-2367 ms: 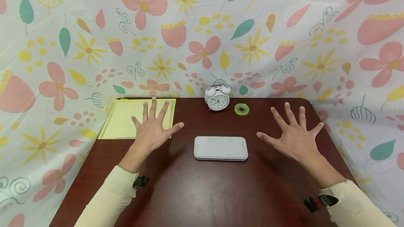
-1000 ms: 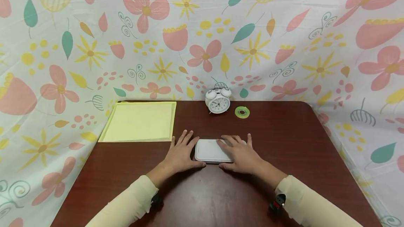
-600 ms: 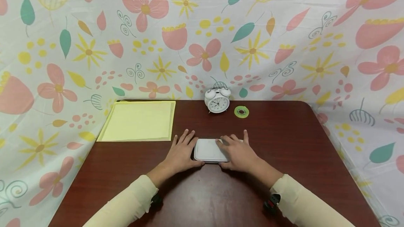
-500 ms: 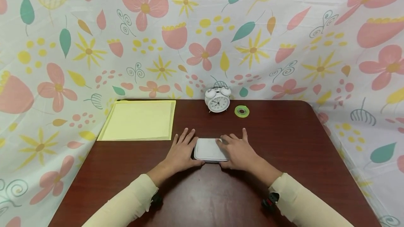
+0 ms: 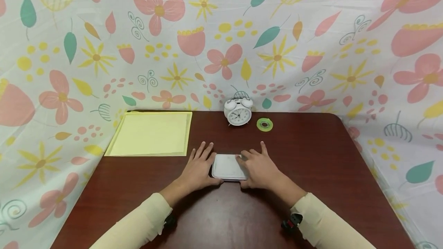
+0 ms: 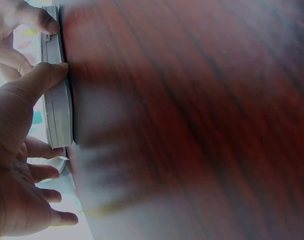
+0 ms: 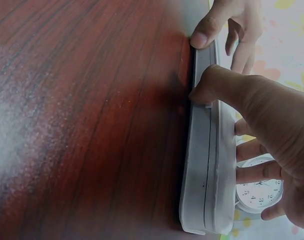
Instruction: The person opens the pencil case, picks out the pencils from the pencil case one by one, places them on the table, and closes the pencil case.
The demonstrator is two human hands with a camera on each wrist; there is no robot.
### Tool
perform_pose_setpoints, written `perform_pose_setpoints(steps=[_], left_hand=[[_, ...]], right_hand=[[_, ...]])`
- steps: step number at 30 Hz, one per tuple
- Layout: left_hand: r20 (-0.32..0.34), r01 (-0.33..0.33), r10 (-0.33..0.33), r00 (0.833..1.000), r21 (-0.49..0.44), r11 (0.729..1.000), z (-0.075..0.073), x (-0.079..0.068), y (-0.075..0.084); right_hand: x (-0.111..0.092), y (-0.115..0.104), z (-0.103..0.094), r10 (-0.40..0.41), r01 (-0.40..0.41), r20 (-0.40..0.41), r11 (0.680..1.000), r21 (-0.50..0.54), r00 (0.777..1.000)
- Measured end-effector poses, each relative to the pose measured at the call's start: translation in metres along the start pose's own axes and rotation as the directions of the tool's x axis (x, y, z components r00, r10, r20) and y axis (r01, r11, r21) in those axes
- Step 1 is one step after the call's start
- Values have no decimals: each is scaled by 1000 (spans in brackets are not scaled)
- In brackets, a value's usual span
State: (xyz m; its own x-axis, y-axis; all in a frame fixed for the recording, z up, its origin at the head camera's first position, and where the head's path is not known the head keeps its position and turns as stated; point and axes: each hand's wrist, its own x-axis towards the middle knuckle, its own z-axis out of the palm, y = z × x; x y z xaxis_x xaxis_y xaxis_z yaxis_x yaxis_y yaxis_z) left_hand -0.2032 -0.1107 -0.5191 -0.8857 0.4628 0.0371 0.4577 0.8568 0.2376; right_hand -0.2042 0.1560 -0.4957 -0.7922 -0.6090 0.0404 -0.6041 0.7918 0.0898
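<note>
A flat white hinged case (image 5: 228, 167) lies on the dark brown table between my hands. A seam and a small latch show along its front side in the right wrist view, where the case (image 7: 198, 167) appears shut. My left hand (image 5: 198, 169) holds the left end, thumb at the front edge and index finger by the end, other fingers spread. My right hand (image 5: 261, 169) covers the right end, its thumb on the front side near the latch and its bent index finger on the lid. That right end is hidden under the hand in the head view.
A white twin-bell alarm clock (image 5: 238, 113) stands at the table's back edge. Right of it lies a flat green ring (image 5: 264, 125), like a tape roll. Yellow sheets or a folder (image 5: 149, 133) lie back left. A flowered cloth (image 5: 221, 30) hangs behind.
Both hands have come down from spread in the air onto the case's two ends. More recently my right hand has slid slightly left along the case; the left has stayed nearly still.
</note>
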Motion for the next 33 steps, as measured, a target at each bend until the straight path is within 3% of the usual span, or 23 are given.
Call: perform_pose_setpoints(steps=[12, 20, 25, 33], left_hand=[[-13, 4, -5, 1000, -16, 1000, 1, 2, 0], [2, 8, -8, 1000, -43, 999, 1, 4, -2], [35, 23, -20, 999, -99, 995, -2, 9, -4], [84, 48, -31, 996, -210, 977, -7, 11, -3]], right_hand=[[1, 4, -5, -47, 47, -30, 999, -3, 998], [3, 9, -7, -61, 61, -5, 998, 30, 998], [6, 17, -17, -45, 39, 46, 991, 125, 998], [4, 29, -25, -21, -18, 121, 950, 311, 992]])
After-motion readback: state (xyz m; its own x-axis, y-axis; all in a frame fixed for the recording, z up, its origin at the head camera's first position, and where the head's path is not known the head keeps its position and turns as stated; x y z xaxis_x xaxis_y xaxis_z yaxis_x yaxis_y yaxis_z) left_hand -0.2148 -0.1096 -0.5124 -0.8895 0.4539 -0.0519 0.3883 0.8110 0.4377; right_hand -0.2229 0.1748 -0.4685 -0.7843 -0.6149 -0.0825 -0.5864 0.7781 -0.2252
